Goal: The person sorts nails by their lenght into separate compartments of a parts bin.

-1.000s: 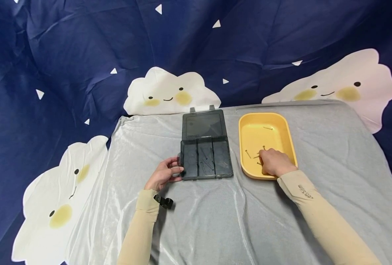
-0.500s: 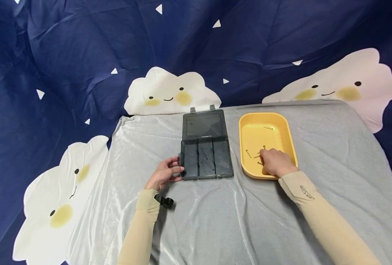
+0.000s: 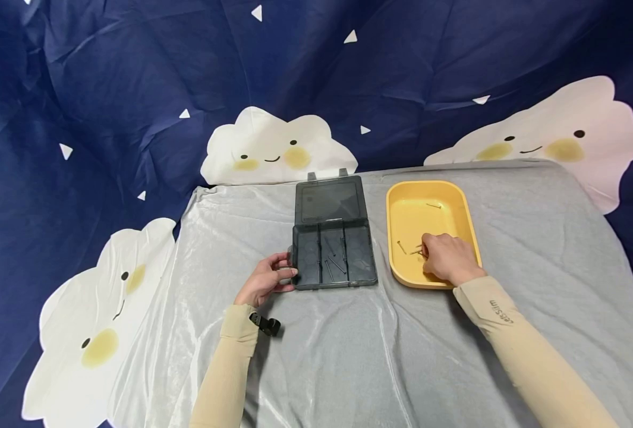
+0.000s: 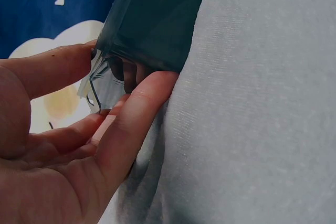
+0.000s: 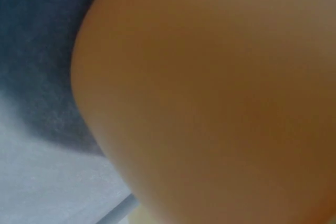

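Observation:
In the head view a dark see-through compartment box [image 3: 306,255] lies with its lid [image 3: 330,199] folded back. Several screws [image 3: 337,264] rest in its middle compartment. My left hand [image 3: 265,280] grips the box's left side; in the left wrist view its thumb and fingers [image 4: 134,114] are around the clear edge. To the right stands a yellow tray [image 3: 409,220]. Inside it, my right hand [image 3: 447,260] has its fingers curled down, pinching at a screw [image 3: 417,252] whose shaft shows by the fingertips. The hand hides part of the tray floor.
One loose screw [image 3: 401,246] lies at the tray's left side, another screw [image 3: 434,205] near its far end. Grey cloth [image 3: 327,351] covers the table, and a blue cloud-print curtain [image 3: 305,59] hangs behind. A blurred orange-tan surface [image 5: 210,98] fills most of the right wrist view.
My right hand has shifted slightly up and right inside the tray, and the screws by its fingertips have moved or become covered. My left hand keeps its place on the box.

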{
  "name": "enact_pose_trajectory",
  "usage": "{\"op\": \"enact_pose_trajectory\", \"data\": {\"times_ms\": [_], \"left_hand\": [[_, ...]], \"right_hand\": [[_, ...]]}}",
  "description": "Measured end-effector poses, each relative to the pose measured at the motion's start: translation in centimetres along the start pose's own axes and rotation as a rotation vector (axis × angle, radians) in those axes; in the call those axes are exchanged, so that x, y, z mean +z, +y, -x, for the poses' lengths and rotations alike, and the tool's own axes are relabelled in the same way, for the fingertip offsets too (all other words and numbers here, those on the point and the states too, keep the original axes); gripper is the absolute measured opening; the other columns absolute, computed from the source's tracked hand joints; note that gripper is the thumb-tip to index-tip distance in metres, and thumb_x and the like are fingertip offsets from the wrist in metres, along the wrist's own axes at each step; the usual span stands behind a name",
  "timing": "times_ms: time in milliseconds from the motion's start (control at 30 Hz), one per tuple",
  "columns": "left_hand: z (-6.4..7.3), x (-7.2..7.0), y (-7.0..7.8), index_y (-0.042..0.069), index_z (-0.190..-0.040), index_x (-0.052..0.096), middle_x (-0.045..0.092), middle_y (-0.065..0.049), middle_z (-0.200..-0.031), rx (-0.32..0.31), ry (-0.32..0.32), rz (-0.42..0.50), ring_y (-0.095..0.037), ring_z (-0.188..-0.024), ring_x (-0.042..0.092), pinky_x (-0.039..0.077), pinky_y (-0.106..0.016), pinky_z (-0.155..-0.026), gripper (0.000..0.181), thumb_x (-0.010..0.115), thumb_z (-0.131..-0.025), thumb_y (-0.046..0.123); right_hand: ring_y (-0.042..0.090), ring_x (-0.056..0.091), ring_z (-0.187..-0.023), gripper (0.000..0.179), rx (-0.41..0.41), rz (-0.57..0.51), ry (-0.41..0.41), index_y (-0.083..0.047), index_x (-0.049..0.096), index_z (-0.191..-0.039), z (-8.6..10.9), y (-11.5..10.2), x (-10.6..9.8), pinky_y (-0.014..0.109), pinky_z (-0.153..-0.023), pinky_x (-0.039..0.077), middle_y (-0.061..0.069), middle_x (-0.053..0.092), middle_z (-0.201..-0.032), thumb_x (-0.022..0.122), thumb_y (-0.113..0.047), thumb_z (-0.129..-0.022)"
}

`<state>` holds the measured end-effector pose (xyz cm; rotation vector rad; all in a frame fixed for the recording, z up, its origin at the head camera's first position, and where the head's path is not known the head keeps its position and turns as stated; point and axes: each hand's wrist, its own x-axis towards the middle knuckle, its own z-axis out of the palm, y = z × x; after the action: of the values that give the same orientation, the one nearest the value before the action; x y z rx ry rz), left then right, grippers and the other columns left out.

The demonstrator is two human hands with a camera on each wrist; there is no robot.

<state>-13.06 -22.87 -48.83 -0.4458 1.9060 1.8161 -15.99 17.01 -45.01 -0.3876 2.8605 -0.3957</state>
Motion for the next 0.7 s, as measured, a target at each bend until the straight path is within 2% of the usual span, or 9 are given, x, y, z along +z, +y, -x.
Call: {"op": "enact_pose_trajectory", "data": {"times_ms": [700], "left_hand": [[-0.14, -0.10, -0.14, 0.006, -0.144, 0.041, 0.049, -0.017, -0.132, 0.003, -0.011, -0.016, -0.016, -0.093, 0.065, 0.062, -0.034, -0.075, 0.062, 0.067, -0.088, 0.000]], "right_hand": [[0.023, 0.053, -0.067, 0.020, 0.008, -0.065, 0.020, -0.011, 0.054, -0.077, 0.28, 0.28, -0.38, 0.031, -0.052, 0.036, 0.005, 0.056, -0.070, 0.071, -0.009, -0.066]]}}
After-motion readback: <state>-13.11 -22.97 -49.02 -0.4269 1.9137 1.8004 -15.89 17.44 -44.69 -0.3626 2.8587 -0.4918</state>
